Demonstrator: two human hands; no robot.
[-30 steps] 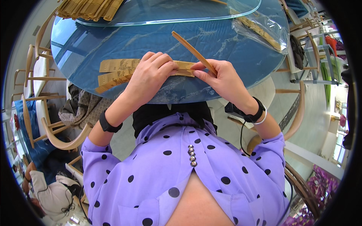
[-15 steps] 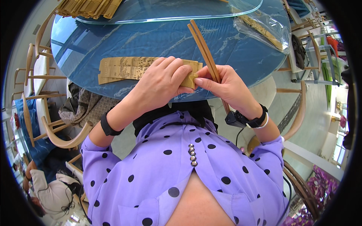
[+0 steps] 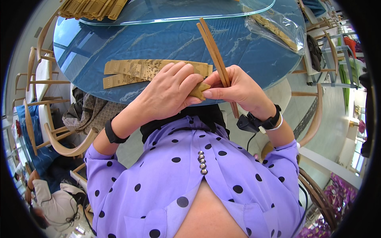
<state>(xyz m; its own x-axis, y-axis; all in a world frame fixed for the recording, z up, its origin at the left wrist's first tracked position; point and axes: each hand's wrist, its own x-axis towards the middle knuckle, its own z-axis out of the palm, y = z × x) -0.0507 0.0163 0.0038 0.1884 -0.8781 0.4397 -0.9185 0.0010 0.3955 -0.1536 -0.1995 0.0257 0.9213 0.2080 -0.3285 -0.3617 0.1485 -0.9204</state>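
Observation:
A gold-brown paper chopstick sleeve (image 3: 198,91) is held between my two hands at the table's near edge. My left hand (image 3: 171,90) is closed around it from above, and its palm hides most of the sleeve. With thumb and forefinger, my right hand (image 3: 241,90) pinches the sleeve's right end. A pair of brown wooden chopsticks (image 3: 213,47) also sits in my right hand, slanting up and leftward, lower ends below the palm. Several printed paper sleeves (image 3: 127,68) lie fanned out on the table, partly under my left hand.
A thick pile of folded paper sleeves (image 3: 93,8) lies at the far left on the blue marbled table (image 3: 166,43). A raised glass disc edge (image 3: 178,18) crosses the back. At the far right is a clear plastic bag (image 3: 278,31) with gold-brown pieces. Wooden chairs (image 3: 73,148) surround me.
The sleeve's held end has tilted and dropped slightly. My right hand and the chopsticks have shifted a little up and leftward. On the table, the sleeves' left ends have spread wider apart.

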